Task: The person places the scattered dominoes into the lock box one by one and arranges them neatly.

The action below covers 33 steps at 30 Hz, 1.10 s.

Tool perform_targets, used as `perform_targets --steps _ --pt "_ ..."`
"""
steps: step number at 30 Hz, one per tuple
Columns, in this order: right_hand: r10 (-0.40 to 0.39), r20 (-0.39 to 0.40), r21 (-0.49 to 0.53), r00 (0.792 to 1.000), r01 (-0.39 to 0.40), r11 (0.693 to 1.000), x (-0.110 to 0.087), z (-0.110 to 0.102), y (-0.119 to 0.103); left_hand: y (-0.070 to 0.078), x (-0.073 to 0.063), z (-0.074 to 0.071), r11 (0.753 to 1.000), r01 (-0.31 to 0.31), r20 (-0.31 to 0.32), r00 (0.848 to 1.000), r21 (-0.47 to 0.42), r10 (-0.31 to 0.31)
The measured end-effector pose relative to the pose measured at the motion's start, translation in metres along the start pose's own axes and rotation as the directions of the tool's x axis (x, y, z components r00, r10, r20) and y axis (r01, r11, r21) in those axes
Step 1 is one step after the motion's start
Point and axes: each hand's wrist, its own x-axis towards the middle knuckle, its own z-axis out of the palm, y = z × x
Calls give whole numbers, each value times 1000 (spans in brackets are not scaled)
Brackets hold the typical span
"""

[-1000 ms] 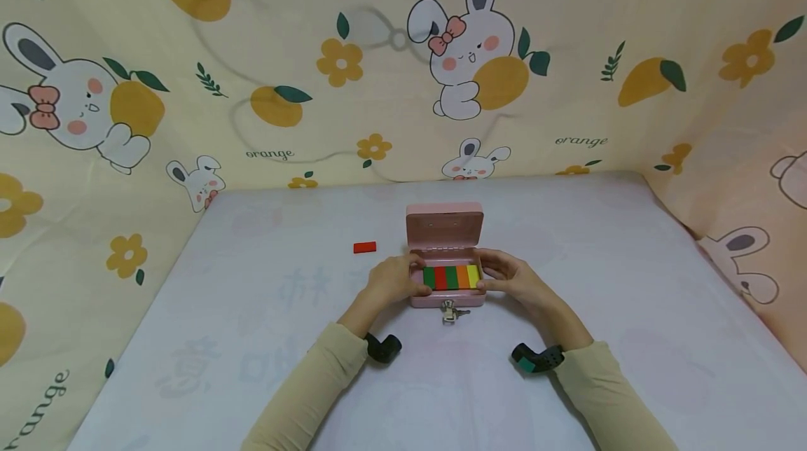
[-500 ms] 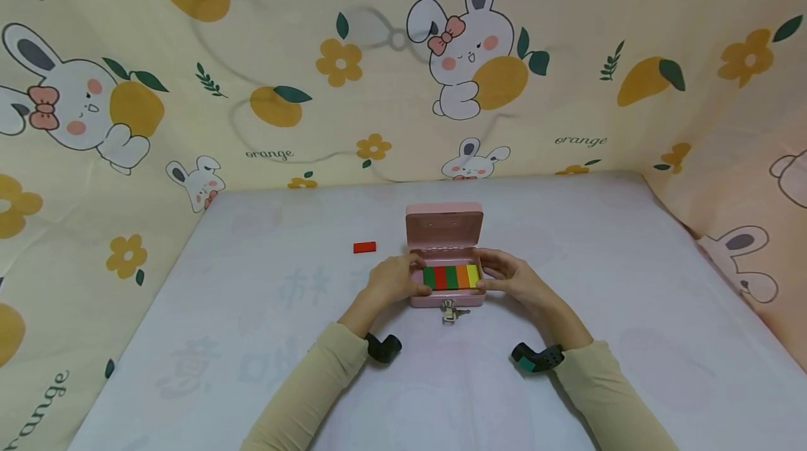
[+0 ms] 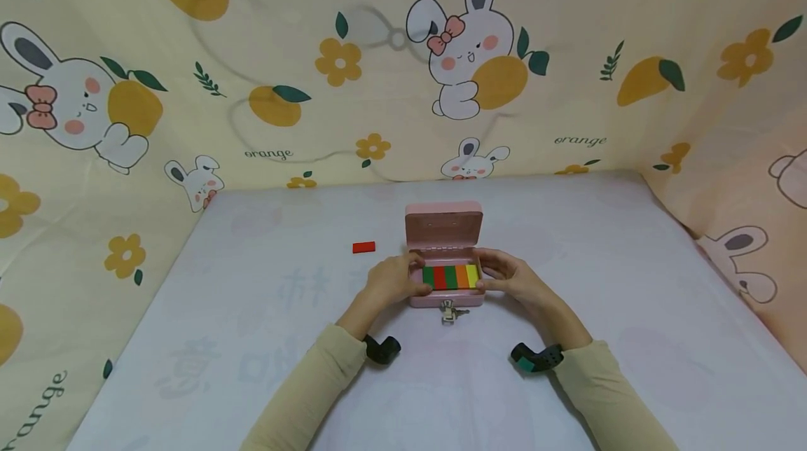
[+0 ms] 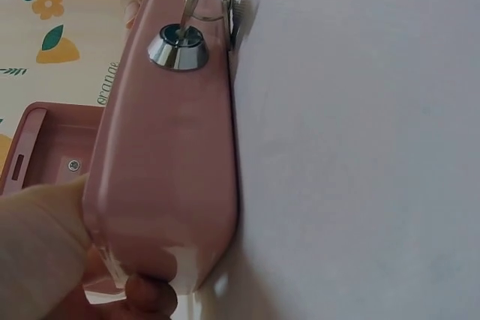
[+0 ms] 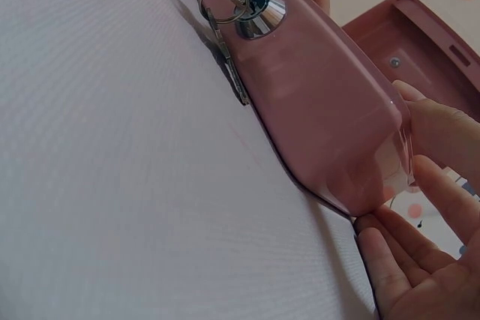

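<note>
A pink metal cash box (image 3: 431,302) stands on the table with its lid (image 3: 444,228) raised. Inside lies a row of green, red, orange and yellow blocks (image 3: 450,277). My left hand (image 3: 392,279) grips the box's left end, thumb over the rim by the green block and fingertips low on the outer wall. At the right end my right hand (image 3: 513,276) holds the box, its thumb over the rim beside the yellow block and several fingers against the outside. A key with a ring (image 5: 225,1) sits in the lock (image 4: 178,49) on the front.
A lone red block (image 3: 363,247) lies on the white tablecloth (image 3: 284,248), left of the box. Behind the table hangs a cloth (image 3: 378,108) printed with rabbits and oranges. Dark wrist cameras (image 3: 382,350) are strapped to both wrists.
</note>
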Motion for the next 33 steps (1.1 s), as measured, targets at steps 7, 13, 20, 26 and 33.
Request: perform_targets --steps 7,13,20,26,33 --pt "26 -12 -6 1000 -26 1000 -2 1 -2 -1 -3 2 1000 -25 -30 999 15 25" --pt "38 -16 -10 999 -38 999 -3 2 -1 -4 -5 2 999 -33 -59 998 4 33" --pt "35 -19 -29 999 -35 999 -2 1 -1 -8 -7 4 997 -71 -114 991 -21 69" --pt "40 -21 -19 999 -40 999 -2 1 0 -10 -10 2 991 -97 -156 984 -87 82" --pt "31 -17 -13 999 -31 999 -2 1 1 -14 -10 0 988 -117 -230 969 -104 91"
